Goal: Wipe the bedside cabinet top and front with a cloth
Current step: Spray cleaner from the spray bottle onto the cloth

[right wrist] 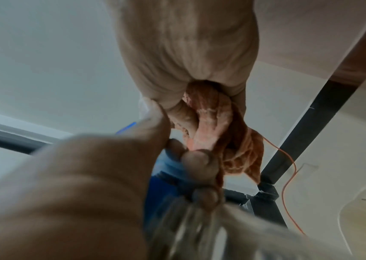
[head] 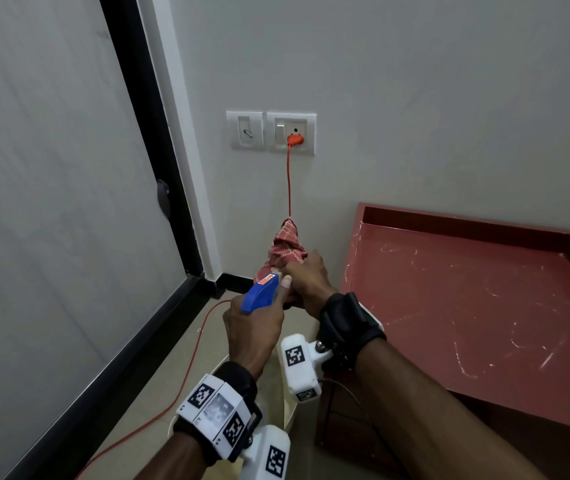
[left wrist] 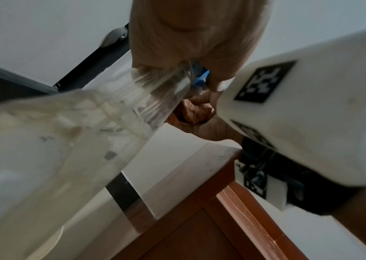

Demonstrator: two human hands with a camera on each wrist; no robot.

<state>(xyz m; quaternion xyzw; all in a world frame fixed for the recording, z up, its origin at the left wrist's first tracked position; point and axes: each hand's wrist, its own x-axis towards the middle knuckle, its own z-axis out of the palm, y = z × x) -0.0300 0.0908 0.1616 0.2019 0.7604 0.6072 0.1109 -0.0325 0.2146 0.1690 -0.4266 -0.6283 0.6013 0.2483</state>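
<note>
Red cloth (head: 287, 245) is bunched in your right hand (head: 307, 282), beside the cabinet top (head: 467, 306); your left hand (head: 252, 327) grips the spray bottle (head: 259, 294), nozzle seemingly at the cloth. Mist drifting onto the orange cord (head: 289, 181) and its socket (head: 292, 133) risks a short.

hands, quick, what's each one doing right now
Left hand: closed round the neck of the spray bottle, nozzle aimed at the cloth.
Right hand: closed round the bunched red cloth.
</note>
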